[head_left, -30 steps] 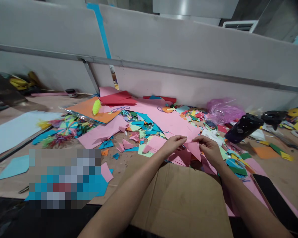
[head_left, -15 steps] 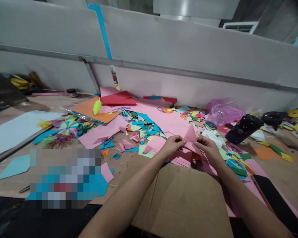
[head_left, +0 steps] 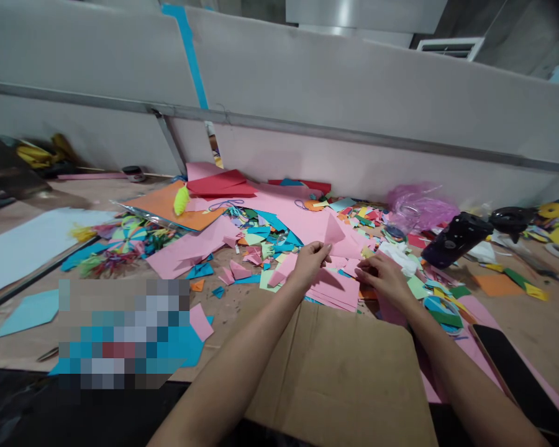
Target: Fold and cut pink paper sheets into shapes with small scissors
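My left hand (head_left: 313, 266) pinches a folded piece of pink paper (head_left: 334, 231) between thumb and fingers. The paper stands up with a pointed, triangular top. To its right, my right hand (head_left: 382, 277) is apart from the folded paper, its fingers loosely bent and nothing visible in them. Below and between the hands lies a stack of pink paper sheets (head_left: 338, 292). Small folded pink pieces (head_left: 238, 270) rest on the table to the left of my left hand.
A cardboard sheet (head_left: 340, 372) lies in front of me. Coloured paper scraps (head_left: 265, 239) cover the middle. At right are a dark tumbler (head_left: 456, 241), a tape dispenser (head_left: 512, 220), a phone (head_left: 507, 366) and a purple plastic bag (head_left: 419, 208). A white partition (head_left: 354, 87) stands behind.
My right hand has let go of the folded pink paper and moved slightly down. My left hand has carried the paper a little to the left, uncovering more of the pink stack.
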The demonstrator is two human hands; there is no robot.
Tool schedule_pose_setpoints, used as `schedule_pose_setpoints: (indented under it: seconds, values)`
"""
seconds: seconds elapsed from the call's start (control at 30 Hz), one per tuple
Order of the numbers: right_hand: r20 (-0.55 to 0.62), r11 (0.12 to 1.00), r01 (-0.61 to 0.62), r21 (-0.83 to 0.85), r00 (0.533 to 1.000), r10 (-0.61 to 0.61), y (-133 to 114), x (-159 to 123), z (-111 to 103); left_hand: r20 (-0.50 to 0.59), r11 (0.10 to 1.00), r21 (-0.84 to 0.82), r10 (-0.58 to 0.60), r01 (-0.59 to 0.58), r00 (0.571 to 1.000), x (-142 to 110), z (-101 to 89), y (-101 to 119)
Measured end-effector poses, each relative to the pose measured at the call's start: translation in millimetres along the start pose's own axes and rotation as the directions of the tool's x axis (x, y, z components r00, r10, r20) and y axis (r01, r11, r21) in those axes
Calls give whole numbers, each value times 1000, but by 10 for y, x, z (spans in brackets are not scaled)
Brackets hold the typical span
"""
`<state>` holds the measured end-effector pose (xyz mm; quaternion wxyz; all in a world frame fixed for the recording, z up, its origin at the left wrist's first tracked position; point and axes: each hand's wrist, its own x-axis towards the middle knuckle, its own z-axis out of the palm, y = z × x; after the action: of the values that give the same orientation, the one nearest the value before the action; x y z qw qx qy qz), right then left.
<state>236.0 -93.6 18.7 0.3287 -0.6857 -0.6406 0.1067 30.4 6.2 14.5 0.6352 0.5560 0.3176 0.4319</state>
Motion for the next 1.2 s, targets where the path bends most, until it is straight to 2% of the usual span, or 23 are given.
schedule_pose_setpoints:
  seconds: [0.1, 0.2, 0.33, 0.47, 0.53, 0.63, 0.7, 0.77, 0.87, 1.0, 1.07, 1.2]
  values:
    - [-25, 979, 60, -196, 997, -66, 17, -10, 12, -11, 1000, -30, -7, 7, 1000, 2, -27, 32]
    - [-9, 943, 49, -328, 998, -55, 98, 3, 12, 4, 998, -56, -21, 21, 1000, -5, -19, 37]
    - [18, 945, 78, -317, 997, -76, 189, 30, 10, 12, 997, -72, -31, 31, 999, -24, 0, 33]
    - [-23, 947, 124, -296, 990, -136, 126, 31, -5, 12, 996, -82, -30, 31, 999, -36, 5, 37]
    - [-13, 969, 103, -226, 994, -109, 73, 22, -16, 7, 996, -86, -24, 25, 1000, -35, 4, 34]
    - [37, 999, -24, 26, 999, 23, 40, 15, -23, 2, 995, -94, -22, 22, 1000, -28, 3, 22]
    - [15, 979, -106, 175, 994, 105, 63, 22, -22, 4, 995, -99, -23, 24, 1000, -23, 2, 14]
    - [-41, 966, -119, 230, 990, 132, 108, 38, -21, 11, 994, -105, -24, 25, 1000, -23, 1, 13]
    - [-81, 987, -105, 119, 990, 115, 172, 59, -21, 23, 993, -111, -26, 28, 999, -31, 2, 20]
    - [20, 989, -15, -148, 1000, 18, 188, 50, -6, 36, 994, -110, -26, 30, 999, -41, 11, 26]
    - [34, 968, 43, -246, 999, -36, 163, 34, 7, 46, 993, -110, -28, 33, 999, -41, 19, 20]
    - [-5, 932, 3, -361, 1000, -5, 93, 5, 14, 71, 993, -108, -43, 51, 997, -35, 30, -3]
